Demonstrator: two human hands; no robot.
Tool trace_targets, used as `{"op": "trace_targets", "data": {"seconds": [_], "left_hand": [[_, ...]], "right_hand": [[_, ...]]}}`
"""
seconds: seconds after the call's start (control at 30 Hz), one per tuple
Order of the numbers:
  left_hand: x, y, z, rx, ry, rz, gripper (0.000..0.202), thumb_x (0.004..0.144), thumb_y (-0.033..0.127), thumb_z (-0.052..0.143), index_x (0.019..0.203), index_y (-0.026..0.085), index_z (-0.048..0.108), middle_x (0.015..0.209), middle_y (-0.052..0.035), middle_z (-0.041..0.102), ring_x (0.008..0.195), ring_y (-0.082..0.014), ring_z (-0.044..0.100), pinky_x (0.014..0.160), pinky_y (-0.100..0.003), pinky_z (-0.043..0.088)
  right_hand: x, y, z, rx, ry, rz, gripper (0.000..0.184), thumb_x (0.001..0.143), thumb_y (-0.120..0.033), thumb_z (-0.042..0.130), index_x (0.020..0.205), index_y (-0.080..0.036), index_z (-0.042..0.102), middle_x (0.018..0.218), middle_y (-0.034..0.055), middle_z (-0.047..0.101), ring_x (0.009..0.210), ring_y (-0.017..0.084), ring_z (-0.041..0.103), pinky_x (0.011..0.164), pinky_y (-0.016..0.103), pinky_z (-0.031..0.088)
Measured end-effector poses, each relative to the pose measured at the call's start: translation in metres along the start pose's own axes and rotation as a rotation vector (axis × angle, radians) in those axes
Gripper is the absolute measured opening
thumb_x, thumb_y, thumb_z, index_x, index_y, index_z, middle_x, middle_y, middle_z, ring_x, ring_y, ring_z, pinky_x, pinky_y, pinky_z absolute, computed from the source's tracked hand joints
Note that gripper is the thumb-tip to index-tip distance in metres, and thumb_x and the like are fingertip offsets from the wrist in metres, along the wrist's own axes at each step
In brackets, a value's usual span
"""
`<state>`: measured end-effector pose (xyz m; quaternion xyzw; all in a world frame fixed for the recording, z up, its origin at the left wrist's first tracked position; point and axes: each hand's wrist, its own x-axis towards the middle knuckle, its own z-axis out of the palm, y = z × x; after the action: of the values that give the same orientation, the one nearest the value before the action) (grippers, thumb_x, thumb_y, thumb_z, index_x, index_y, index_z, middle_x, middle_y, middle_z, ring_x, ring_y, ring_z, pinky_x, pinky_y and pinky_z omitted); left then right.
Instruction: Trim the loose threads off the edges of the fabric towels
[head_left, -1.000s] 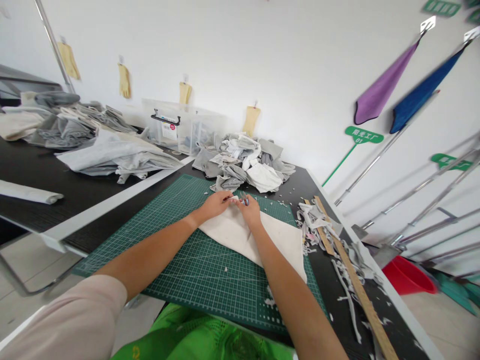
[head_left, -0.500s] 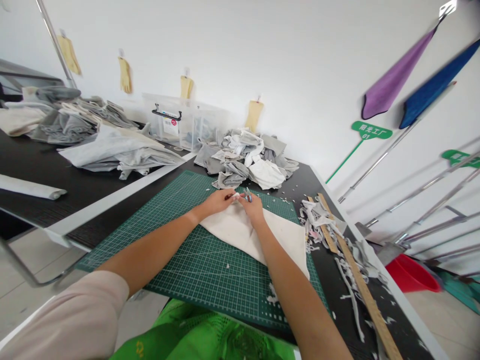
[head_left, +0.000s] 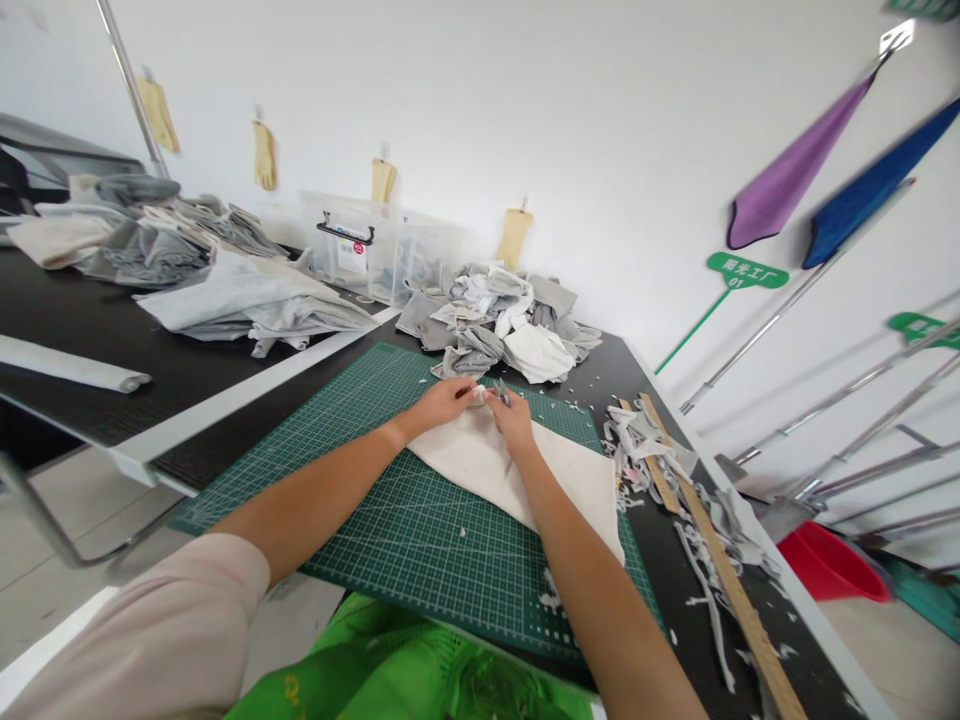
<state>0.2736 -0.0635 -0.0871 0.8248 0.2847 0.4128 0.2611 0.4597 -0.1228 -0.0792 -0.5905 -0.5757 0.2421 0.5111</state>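
A white piece of cloth [head_left: 576, 468] lies across the green cutting mat [head_left: 420, 530], under both forearms. My left hand [head_left: 444, 403] pinches the cloth's far edge, where a small bunched bit of white fabric shows at the fingertips. Close beside it, my right hand [head_left: 513, 420] is closed around a small pair of scissors [head_left: 502, 391] with a bit of blue on it; the fingers hide most of the tool. Its fingertips meet the bunched edge too. Whether the blades are apart cannot be made out. Small white scraps are scattered on the mat.
Behind the mat sits a heap of grey and white cloths [head_left: 517, 320], with a clear plastic box [head_left: 352, 250] near it. More cloth piles [head_left: 255, 300] and a white roll [head_left: 71, 364] lie left. Wooden rulers [head_left: 720, 550] and fabric scraps [head_left: 637, 440] line the right side.
The view has shifted slightly, so the scene sits a little further right and lower. Both hands stay together at the cloth's far edge; the scissors have tilted slightly.
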Motion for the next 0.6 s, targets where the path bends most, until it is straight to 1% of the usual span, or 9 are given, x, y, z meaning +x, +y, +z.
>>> {"op": "trace_targets", "data": {"seconds": [0.1,0.2,0.4,0.53,0.6], "left_hand": [[0.001,0.0,0.0,-0.014,0.022,-0.017,0.027,0.1,0.039,0.055,0.095,0.017,0.07,0.09,-0.0039,0.071,0.085,-0.0188,0.062,0.083,-0.029,0.047],[0.001,-0.001,0.0,-0.077,0.019,-0.024,0.029,0.099,0.04,0.057,0.099,0.015,0.072,0.096,-0.0057,0.073,0.092,-0.0198,0.065,0.088,-0.03,0.048],[0.004,-0.006,0.003,-0.213,-0.001,-0.077,0.033,0.096,0.043,0.062,0.102,0.012,0.073,0.101,-0.0107,0.076,0.095,-0.0223,0.069,0.09,-0.033,0.052],[0.005,-0.009,0.003,-0.233,-0.014,-0.09,0.031,0.094,0.04,0.065,0.102,0.012,0.075,0.101,-0.0104,0.077,0.095,-0.0232,0.069,0.092,-0.036,0.053],[0.005,-0.01,0.004,-0.237,-0.017,-0.098,0.032,0.093,0.041,0.065,0.101,0.012,0.076,0.1,-0.0102,0.077,0.094,-0.0233,0.069,0.091,-0.036,0.053]], "right_hand": [[0.0,0.001,0.001,-0.015,0.011,-0.004,0.05,0.08,-0.061,0.07,0.095,-0.014,0.077,0.062,0.0007,0.058,0.062,0.016,0.049,0.06,0.027,0.038],[0.001,0.004,0.002,-0.056,0.01,-0.015,0.045,0.078,-0.06,0.071,0.092,-0.017,0.075,0.066,0.0,0.06,0.062,0.016,0.048,0.059,0.027,0.038],[-0.001,0.004,0.001,-0.111,0.021,-0.035,0.04,0.08,-0.059,0.071,0.092,-0.02,0.074,0.071,-0.0007,0.062,0.065,0.016,0.049,0.064,0.028,0.039],[-0.003,0.002,0.001,-0.142,0.01,-0.083,0.034,0.083,-0.053,0.067,0.09,-0.021,0.073,0.075,0.0001,0.066,0.07,0.018,0.053,0.069,0.029,0.041],[-0.004,0.001,0.001,-0.122,0.006,-0.087,0.032,0.082,-0.051,0.066,0.089,-0.021,0.072,0.075,0.0001,0.066,0.071,0.018,0.054,0.069,0.029,0.041]]}}
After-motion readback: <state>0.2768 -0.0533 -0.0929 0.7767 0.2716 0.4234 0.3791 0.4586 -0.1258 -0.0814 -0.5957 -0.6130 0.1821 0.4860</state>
